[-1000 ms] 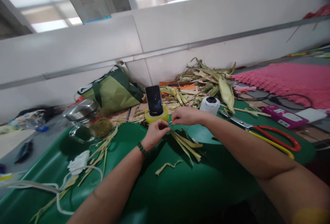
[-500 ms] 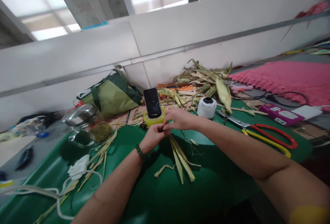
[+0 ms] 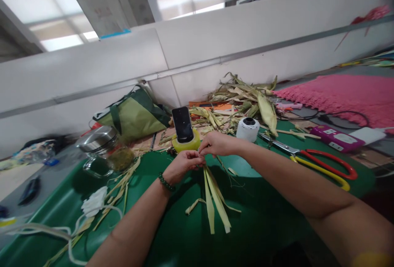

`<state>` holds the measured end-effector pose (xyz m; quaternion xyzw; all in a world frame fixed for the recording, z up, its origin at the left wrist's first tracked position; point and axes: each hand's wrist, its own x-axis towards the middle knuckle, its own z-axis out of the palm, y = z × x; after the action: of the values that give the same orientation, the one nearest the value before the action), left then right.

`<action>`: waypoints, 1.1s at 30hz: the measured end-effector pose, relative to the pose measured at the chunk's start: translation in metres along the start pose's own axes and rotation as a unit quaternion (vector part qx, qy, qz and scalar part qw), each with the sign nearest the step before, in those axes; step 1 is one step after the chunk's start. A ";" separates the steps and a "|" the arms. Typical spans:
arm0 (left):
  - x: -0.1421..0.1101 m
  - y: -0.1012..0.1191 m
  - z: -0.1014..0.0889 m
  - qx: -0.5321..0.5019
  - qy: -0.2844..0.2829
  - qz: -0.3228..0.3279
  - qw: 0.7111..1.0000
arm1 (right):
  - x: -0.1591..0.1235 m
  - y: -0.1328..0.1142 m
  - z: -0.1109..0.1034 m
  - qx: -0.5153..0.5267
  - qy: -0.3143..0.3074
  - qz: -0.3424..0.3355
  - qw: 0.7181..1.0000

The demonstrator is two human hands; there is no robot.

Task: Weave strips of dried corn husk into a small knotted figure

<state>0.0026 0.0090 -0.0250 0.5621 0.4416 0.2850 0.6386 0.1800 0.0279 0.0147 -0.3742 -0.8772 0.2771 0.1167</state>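
My left hand [image 3: 184,163], with a dark bead bracelet on its wrist, is closed around the top of a bundle of pale corn husk strips [image 3: 215,199] that hang down over the green mat [image 3: 172,234]. My right hand [image 3: 217,144] is pinched right beside it, fingers together on a thin white thread at the bundle's top. A white thread spool [image 3: 248,128] stands just behind my right wrist. A black phone [image 3: 182,124] is propped upright in a yellow ring just beyond both hands.
A heap of corn husks [image 3: 246,99] lies against the back wall. Red and yellow handled scissors [image 3: 320,163] lie at the right, near a purple device [image 3: 337,138] and a pink knitted cloth [image 3: 341,94]. A glass jar [image 3: 103,150], a green bag [image 3: 132,113] and loose husk strips sit at the left.
My hands have come closer together and the husk bundle has swung from pointing right to hanging nearly straight toward me. The view shifted slightly.
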 end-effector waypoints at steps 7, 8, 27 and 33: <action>-0.001 0.001 0.003 0.022 -0.001 -0.011 1.000 | -0.002 -0.020 0.007 -0.271 0.008 0.004 0.963; -0.001 0.001 0.003 0.018 -0.002 -0.012 1.000 | -0.002 -0.020 0.007 -0.275 0.003 0.009 0.961; -0.001 0.002 -0.004 -0.050 -0.008 -0.002 0.999 | -0.002 0.004 -0.002 0.018 0.082 -0.097 0.992; 0.000 0.003 -0.005 -0.084 0.017 0.008 0.996 | -0.008 0.008 -0.012 0.211 -0.104 -0.074 0.969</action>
<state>-0.0012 0.0121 -0.0224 0.5047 0.4223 0.3357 0.6739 0.1948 0.0314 0.0200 -0.2437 -0.8315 0.4843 0.1213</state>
